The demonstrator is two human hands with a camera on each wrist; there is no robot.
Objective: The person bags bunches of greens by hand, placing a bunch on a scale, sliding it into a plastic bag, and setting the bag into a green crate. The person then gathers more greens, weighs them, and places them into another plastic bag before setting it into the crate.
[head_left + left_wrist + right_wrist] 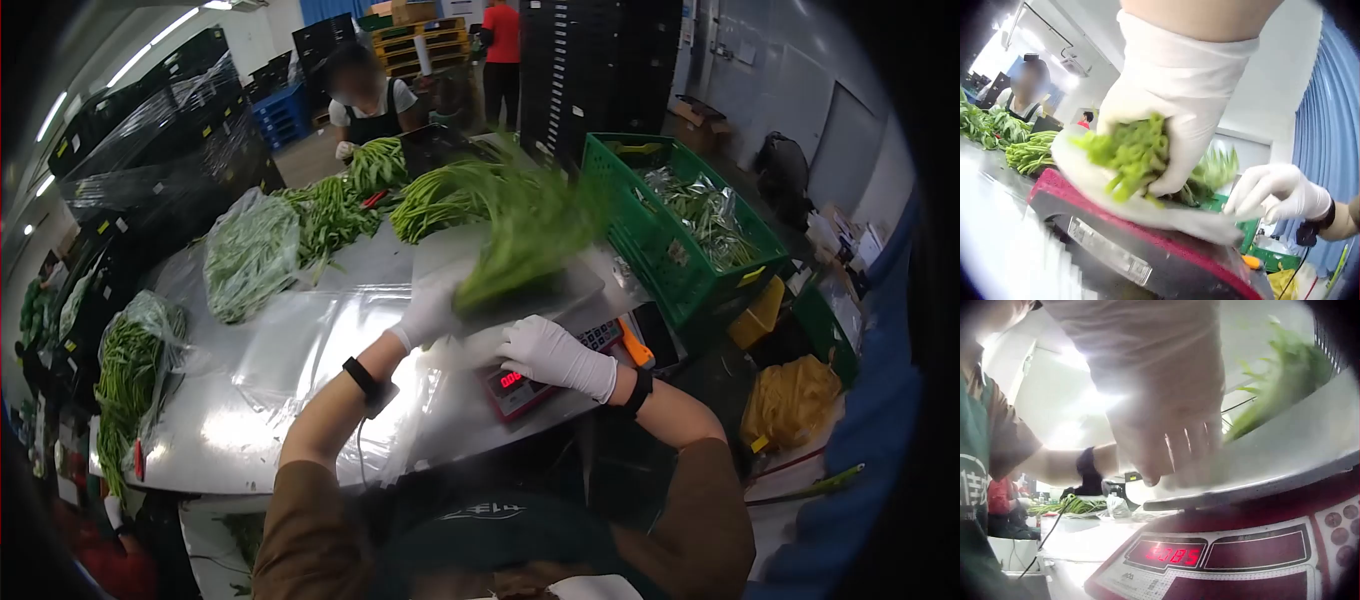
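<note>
My gloved left hand (428, 312) grips the stems of a leafy green bunch (525, 235) over the scale; the leaves are blurred. In the left wrist view, that hand (1175, 103) wraps the cut stem ends (1132, 156). My gloved right hand (562, 358) is at the scale's front edge; the left wrist view shows its fingers (1254, 187) pinching thin translucent plastic (1200, 225). The red-framed scale (1329, 587) has lit red digits (1171, 554) below the right hand (1160, 406). Plastic and motion blur partly hide the pan.
Loose greens (435, 205) and a bagged bunch (255, 255) lie along the table's far side, another bagged bunch (130, 370) at left. A green crate (650, 240) with wrapped greens stands right. An orange-handled tool (635, 343) is beside the scale. A person (375, 110) is across the table.
</note>
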